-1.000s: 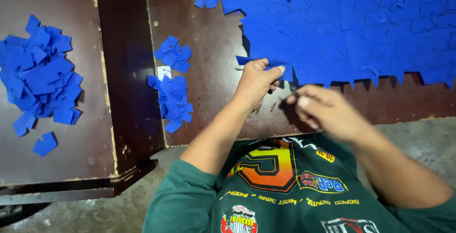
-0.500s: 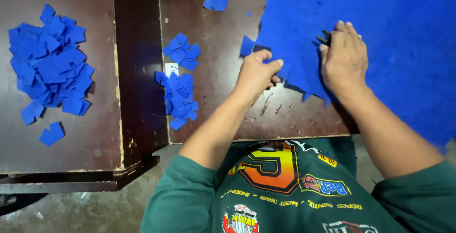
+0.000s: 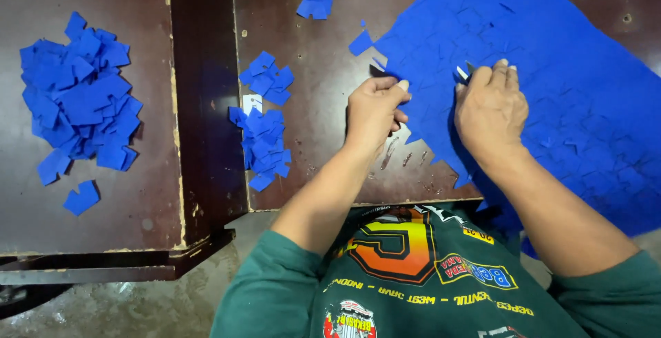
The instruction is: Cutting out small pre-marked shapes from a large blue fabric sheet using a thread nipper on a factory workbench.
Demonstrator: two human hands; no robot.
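Observation:
A large blue sheet [image 3: 551,83], scored into many small shapes, covers the right part of the brown table [image 3: 323,56]. My left hand [image 3: 374,109] is closed, its fingertips pinching the sheet's ragged left edge. My right hand [image 3: 490,106] lies on top of the sheet just to the right, fingers curled around a small metal tool [image 3: 463,71] whose tip sticks out past the fingers. The two hands are about a hand's width apart.
A pile of blue cut pieces [image 3: 264,131] lies left of my left hand, and a few more pieces [image 3: 313,1] lie at the back. A bigger heap [image 3: 76,104] sits on a second table across a dark gap [image 3: 203,104]. Concrete floor lies below.
My right hand moved from the table's front edge up onto the blue sheet. My left hand shifted forward to the sheet's left edge. The sheet now lies further toward me.

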